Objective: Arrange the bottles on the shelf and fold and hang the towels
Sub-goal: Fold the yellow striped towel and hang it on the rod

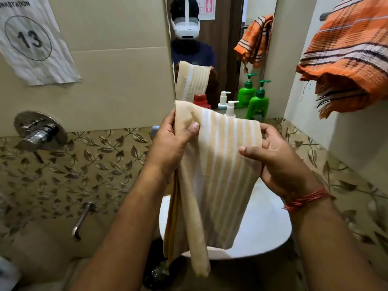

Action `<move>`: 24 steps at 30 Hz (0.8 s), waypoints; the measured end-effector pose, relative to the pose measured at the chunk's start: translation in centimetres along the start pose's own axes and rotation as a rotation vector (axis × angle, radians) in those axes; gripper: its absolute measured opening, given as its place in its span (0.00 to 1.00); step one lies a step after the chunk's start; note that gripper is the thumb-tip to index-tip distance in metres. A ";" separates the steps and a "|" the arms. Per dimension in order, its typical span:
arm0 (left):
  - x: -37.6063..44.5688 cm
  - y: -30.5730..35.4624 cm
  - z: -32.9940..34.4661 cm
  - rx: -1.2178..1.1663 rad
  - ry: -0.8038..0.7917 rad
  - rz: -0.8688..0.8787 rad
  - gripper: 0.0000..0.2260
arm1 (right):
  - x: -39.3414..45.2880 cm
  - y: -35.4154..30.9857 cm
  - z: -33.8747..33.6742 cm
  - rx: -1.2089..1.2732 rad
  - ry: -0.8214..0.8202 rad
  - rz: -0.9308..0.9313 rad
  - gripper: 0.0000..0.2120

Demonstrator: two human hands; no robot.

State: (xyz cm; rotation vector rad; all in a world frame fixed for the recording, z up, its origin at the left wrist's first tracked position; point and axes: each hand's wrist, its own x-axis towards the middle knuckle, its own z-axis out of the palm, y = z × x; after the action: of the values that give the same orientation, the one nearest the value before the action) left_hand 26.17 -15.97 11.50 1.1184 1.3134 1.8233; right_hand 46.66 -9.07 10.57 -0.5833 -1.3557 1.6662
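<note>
A paper sign (31, 38) numbered 13 hung on the left wall above a chrome tap (38, 131). The left hand (170, 141) gripped the beige striped towel (218, 164) at its upper left edge, thumb in front, fingers curled behind. The towel hung over the white basin (262, 234). The right hand (279, 162) pinched its right edge. Behind stood a white pump bottle (231, 109) and a green bottle (258, 103). An orange towel (344, 59) hung on the right.

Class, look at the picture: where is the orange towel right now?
In the head view the orange towel hangs on the wall at upper right, above and right of the green bottle, apart from both hands.
</note>
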 end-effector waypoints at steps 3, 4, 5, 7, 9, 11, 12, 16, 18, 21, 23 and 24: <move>-0.3 0.1 -0.5 0.007 -0.002 -0.017 0.19 | 0.1 -0.1 0.4 0.037 0.169 -0.142 0.20; -0.3 0.1 -0.4 0.020 0.036 -0.017 0.18 | 0.2 -0.2 0.5 0.037 0.235 -0.189 0.18; -0.3 0.2 -0.5 0.049 0.084 -0.022 0.17 | 0.4 -0.2 0.7 0.021 0.286 -0.220 0.17; -0.2 0.2 -0.5 0.095 0.154 -0.035 0.18 | 0.9 0.0 0.8 -0.011 0.330 -0.237 0.17; -0.1 0.3 -0.6 0.103 0.131 -0.025 0.20 | 1.1 -0.2 0.6 -0.001 0.323 -0.231 0.19; -0.4 0.5 -0.5 0.098 0.032 0.021 0.19 | 1.3 -0.7 0.0 0.001 0.269 -0.221 0.21; -0.5 0.6 -0.4 0.101 -0.016 0.049 0.18 | 1.4 -0.9 -0.4 -0.014 0.234 -0.216 0.23; -0.5 1.3 -0.2 0.312 -0.094 0.163 0.16 | 1.9 -1.5 -1.8 -0.231 0.209 -0.268 0.25; -0.3 1.7 0.0 0.482 -0.094 0.231 0.16 | 1.9 -1.7 -2.1 -0.408 0.246 -0.327 0.24; -0.4 2.3 0.9 0.661 -0.072 0.355 0.17 | 2.1 -2.0 -2.3 -0.606 0.292 -0.403 0.22; -0.3 2.4 1.3 0.716 -0.056 0.430 0.17 | 2.4 -1.9 -2.5 -0.652 0.324 -0.442 0.21; -0.1 2.4 1.5 0.737 -0.041 0.463 0.17 | 2.5 -1.9 -2.6 -0.658 0.334 -0.460 0.20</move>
State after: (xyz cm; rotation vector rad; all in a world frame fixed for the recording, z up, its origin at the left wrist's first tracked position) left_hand 27.50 -16.20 13.96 1.9663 1.8905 1.6163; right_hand 48.15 -5.54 11.97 -0.8023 -1.6247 0.7028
